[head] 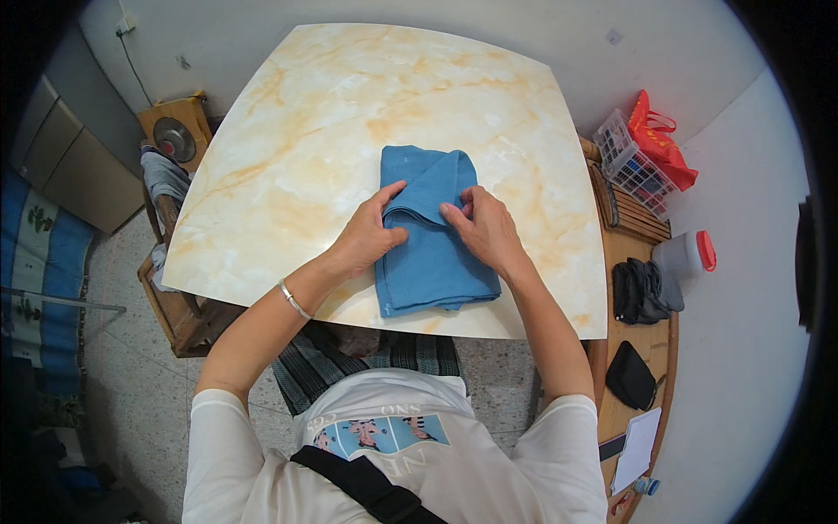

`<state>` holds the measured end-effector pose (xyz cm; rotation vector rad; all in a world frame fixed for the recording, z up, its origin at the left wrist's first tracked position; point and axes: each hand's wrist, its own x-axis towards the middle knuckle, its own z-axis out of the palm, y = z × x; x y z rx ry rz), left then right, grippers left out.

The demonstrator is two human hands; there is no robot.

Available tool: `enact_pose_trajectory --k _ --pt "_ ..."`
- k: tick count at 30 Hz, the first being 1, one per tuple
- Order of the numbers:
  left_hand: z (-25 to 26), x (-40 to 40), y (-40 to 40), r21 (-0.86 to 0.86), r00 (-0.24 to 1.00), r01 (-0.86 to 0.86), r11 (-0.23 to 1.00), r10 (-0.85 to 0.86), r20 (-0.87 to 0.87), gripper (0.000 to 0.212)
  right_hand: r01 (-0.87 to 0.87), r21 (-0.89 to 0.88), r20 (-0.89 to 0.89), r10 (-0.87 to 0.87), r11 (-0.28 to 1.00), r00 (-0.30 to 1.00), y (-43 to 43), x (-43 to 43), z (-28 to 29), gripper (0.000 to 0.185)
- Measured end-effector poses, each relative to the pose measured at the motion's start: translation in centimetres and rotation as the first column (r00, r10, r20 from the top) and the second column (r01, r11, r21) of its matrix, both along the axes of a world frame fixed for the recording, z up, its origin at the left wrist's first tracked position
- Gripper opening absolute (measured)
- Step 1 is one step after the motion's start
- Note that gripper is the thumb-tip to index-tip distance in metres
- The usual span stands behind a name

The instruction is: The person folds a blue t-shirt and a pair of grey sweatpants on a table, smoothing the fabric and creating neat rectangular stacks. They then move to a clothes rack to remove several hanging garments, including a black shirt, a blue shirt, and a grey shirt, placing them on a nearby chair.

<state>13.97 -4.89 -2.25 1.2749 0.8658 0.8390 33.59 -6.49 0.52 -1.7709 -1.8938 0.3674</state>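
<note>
A folded blue cloth (438,268) lies near the front edge of a marble-patterned table (314,150). Its upper part is turned over in a slanting flap with a raised, curved hem. My left hand (366,236) is at the flap's left edge, index finger on the fabric and thumb apart below it; whether it grips the cloth is not clear. On the other side, my right hand (488,229) pinches the flap's right edge between thumb and curled fingers. Small stitched marks show at the cloth's lower left corner.
Along the right runs a wooden bench (645,334) bearing a white plastic basket (632,160) with a red bag (658,144), dark folded fabric (638,291), a black pouch (632,376) and papers (635,449). A wooden chair (163,314) with clothes stands left of the table.
</note>
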Motion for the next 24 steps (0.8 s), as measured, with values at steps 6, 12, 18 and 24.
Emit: enact_pose_trajectory --k 6,12,18,24 --pt "0.0 0.7 0.5 -0.058 0.998 -0.066 0.996 0.066 0.000 0.046 -0.203 -0.317 -0.474 0.031 0.926 0.880 4.3 0.3 -0.6 0.026" --pt "0.4 0.1 0.9 -0.237 0.984 -0.174 0.956 0.179 -0.001 0.037 -0.263 0.036 -0.957 0.110 0.964 0.270 5.8 -1.9 3.1 0.042" --pt "-0.8 -2.1 1.0 0.348 0.803 -0.092 0.933 0.276 -0.529 0.053 -0.259 0.187 0.212 0.218 0.948 0.953 0.6 -2.3 -3.0 0.072" --pt "0.0 -0.8 0.5 0.297 0.864 -0.098 0.950 0.229 -0.448 0.060 -0.218 0.143 0.250 0.178 0.965 0.952 -2.1 -0.6 -4.1 0.077"
